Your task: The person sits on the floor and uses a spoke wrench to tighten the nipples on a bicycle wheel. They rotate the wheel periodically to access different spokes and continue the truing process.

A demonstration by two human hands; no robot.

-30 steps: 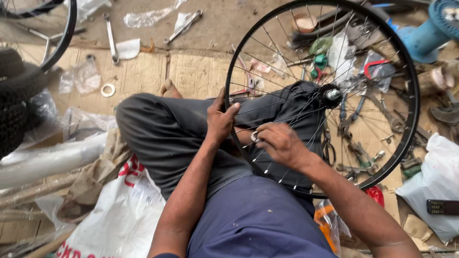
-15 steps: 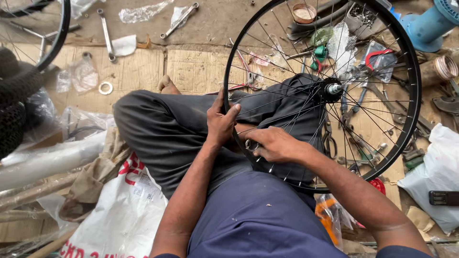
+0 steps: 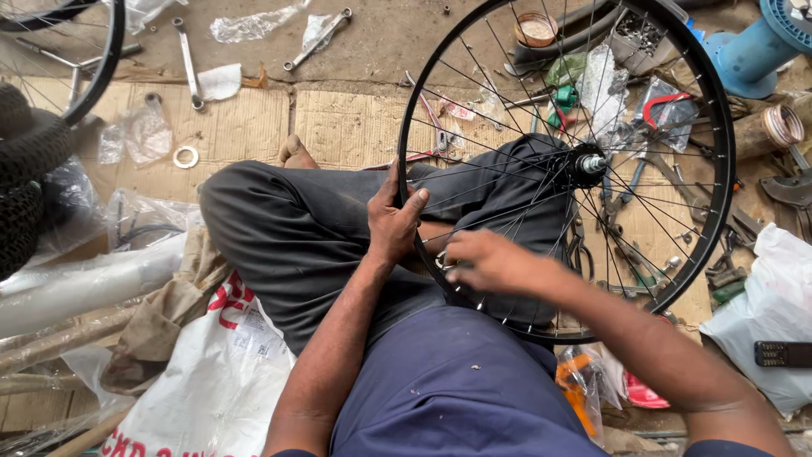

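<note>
A black bicycle wheel rim [image 3: 715, 110] with thin spokes and a hub [image 3: 587, 162] rests upright across my crossed legs in dark trousers. My left hand [image 3: 392, 222] grips the rim's near left edge, thumb over the top. Just right of it, my right hand [image 3: 491, 262] pinches a small metal spoke tool [image 3: 443, 261] against the rim's inner edge among the lower spokes; the hand is blurred.
Wrenches [image 3: 188, 61] and plastic bags lie on cardboard ahead. Pliers [image 3: 662, 108], tools and a round tin [image 3: 534, 29] sit behind the wheel. A tyre [image 3: 25, 178] and another wheel are at left, white sacks [image 3: 199, 385] below, a blue stand [image 3: 757, 42] at top right.
My right hand has shifted slightly right and down along the rim's inner edge and is now blurred. The view has drifted a little. My left hand keeps its hold on the rim.
</note>
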